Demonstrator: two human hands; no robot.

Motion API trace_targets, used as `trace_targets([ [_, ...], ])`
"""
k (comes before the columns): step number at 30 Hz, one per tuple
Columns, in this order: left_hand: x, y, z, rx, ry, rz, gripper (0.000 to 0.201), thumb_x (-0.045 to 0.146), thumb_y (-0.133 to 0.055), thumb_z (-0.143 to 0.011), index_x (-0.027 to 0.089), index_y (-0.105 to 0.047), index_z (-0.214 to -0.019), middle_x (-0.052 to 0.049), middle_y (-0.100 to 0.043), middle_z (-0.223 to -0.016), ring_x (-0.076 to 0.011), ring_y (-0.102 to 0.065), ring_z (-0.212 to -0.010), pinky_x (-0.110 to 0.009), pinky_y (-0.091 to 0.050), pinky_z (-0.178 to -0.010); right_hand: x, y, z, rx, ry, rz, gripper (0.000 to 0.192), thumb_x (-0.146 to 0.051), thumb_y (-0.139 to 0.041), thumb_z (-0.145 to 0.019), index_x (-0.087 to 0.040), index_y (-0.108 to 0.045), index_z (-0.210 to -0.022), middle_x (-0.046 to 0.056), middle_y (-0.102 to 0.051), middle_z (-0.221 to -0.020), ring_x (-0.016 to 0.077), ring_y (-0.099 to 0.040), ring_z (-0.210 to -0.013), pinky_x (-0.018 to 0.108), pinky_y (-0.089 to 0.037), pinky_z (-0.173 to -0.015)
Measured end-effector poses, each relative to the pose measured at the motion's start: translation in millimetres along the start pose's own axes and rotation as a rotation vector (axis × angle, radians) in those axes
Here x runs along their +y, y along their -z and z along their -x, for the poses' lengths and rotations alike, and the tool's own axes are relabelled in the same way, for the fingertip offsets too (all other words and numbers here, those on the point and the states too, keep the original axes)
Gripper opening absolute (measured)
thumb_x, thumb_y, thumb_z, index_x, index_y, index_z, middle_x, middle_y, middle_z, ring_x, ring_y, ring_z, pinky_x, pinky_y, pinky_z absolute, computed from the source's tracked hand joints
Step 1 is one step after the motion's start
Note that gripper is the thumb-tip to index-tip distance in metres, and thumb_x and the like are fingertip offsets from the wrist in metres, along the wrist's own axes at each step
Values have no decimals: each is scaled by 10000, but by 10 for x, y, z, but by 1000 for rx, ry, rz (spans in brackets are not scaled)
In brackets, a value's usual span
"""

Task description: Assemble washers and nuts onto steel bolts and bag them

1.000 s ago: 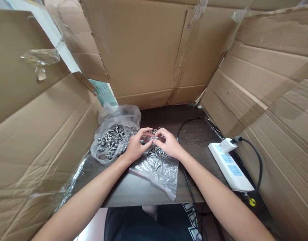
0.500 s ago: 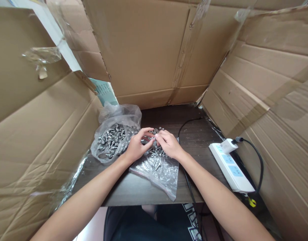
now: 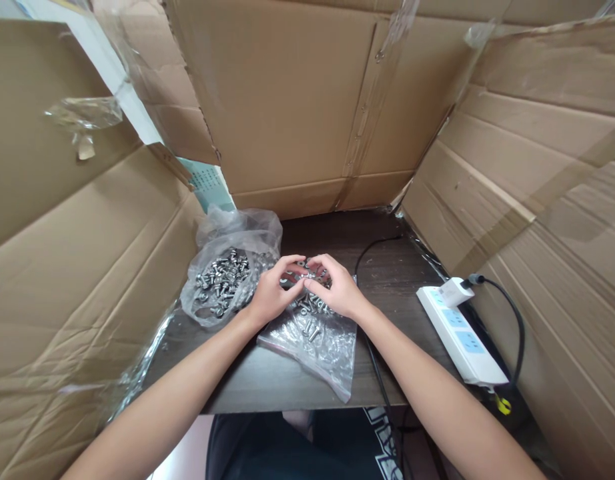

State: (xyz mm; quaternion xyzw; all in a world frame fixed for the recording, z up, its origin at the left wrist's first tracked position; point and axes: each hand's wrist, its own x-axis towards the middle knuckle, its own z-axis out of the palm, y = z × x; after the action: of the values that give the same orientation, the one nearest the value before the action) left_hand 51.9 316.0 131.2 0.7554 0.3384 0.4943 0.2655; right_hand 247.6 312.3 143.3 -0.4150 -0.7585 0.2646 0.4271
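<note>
My left hand [image 3: 277, 288] and my right hand [image 3: 339, 288] meet fingertip to fingertip over the middle of the table. Between them is a small metal bolt [image 3: 309, 275], lying roughly crosswise. My left thumb and fingers pinch one end; my right thumb and curved fingers close on the other. Whether a nut or washer sits on it is too small to tell. Just below, loose bolts [image 3: 312, 331] lie on a flat clear zip bag [image 3: 317, 363]. Some washers behind my fingers are partly hidden.
Left of my hands stands an open plastic bag [image 3: 192, 300] full of assembled bolts [image 3: 227, 277]. A white power strip [image 3: 462, 337] with a plugged-in charger [image 3: 455, 292] lies at right. A black cable [image 3: 358, 257] crosses the dark table [image 3: 237, 390]. Cardboard walls [image 3: 297, 100] enclose it.
My right hand's fingers have arched and spread more around the bolt, which shows more plainly between both hands. My left hand has barely moved.
</note>
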Motion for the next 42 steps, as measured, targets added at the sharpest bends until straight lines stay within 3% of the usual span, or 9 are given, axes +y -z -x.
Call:
trace_targets([
  [5, 0, -8, 4, -5, -16, -10, 412, 195, -689, -920, 192, -594, -1320, -47, -802, -1010, -155, -772, -838, -266, -639, -780, 4, 4, -11, -29, -16, 101, 426, -357, -475, -1062, -230, -556, -664, 34, -598, -737, 218, -583, -802, 386, -453, -820],
  [12, -10, -11, 11, -5, -1, 0, 412, 201, -687, -926, 191, -587, -1326, -60, -805, -1033, -170, -785, -903, -271, -644, -793, -10, -4, -10, -20, 37, 71, 46, -269, -649, -954, -235, -645, -923, 42, -681, -958, 233, -612, -937, 386, -461, -878],
  [15, -11, -12, 9, -10, -11, -5, 392, 203, -673, -940, 196, -593, -1323, -59, -810, -1039, -170, -788, -908, -273, -646, -792, 18, -7, -15, -51, -21, 150, 379, -323, -482, -1070, -229, -580, -716, 44, -653, -799, 238, -593, -873, 404, -427, -851],
  [20, 3, -8, 6, -2, -4, -31, 369, 217, -683, -937, 203, -615, -1300, -62, -817, -1051, -184, -794, -934, -279, -642, -799, 36, -10, -14, -25, 3, 112, 64, -294, -672, -960, -237, -642, -963, 49, -684, -995, 254, -605, -1002, 408, -443, -906],
  [25, 11, -3, 8, 1, -1, -54, 340, 225, -675, -948, 204, -639, -1286, -57, -821, -1046, -174, -793, -892, -276, -642, -801, 37, -26, -12, -71, -26, 181, 292, -329, -523, -1059, -228, -609, -800, 50, -685, -893, 248, -590, -935, 416, -419, -882],
  [30, 11, -4, 10, 12, -3, -43, 353, 235, -697, -941, 196, -633, -1285, -63, -822, -1054, -186, -797, -948, -279, -644, -818, 23, -13, -14, -35, 12, 129, 102, -327, -667, -971, -232, -647, -940, 54, -690, -988, 255, -589, -993, 412, -435, -909],
  [33, 11, -8, 10, 14, 9, -47, 361, 235, -688, -942, 198, -626, -1296, -58, -822, -1041, -182, -797, -918, -285, -646, -806, 28, -4, -21, -41, -18, 120, 366, -351, -468, -1076, -230, -610, -761, 61, -669, -848, 250, -580, -913, 416, -438, -875],
  [38, -3, -5, 13, 11, 25, -45, 382, 239, -690, -934, 202, -615, -1307, -61, -821, -1046, -187, -795, -914, -297, -651, -810, 26, 2, -6, 50, 3, 33, 174, -340, -686, -936, -247, -651, -1079, 55, -696, -1069, 256, -616, -1027, 414, -482, -936],
  [42, -11, -4, 17, 17, 19, -35, 389, 234, -699, -933, 208, -609, -1311, -59, -821, -1046, -190, -798, -922, -303, -651, -826, 17, -3, 0, 14, -3, 83, 243, -359, -617, -997, -243, -642, -786, 46, -680, -855, 252, -595, -930, 421, -474, -913],
])
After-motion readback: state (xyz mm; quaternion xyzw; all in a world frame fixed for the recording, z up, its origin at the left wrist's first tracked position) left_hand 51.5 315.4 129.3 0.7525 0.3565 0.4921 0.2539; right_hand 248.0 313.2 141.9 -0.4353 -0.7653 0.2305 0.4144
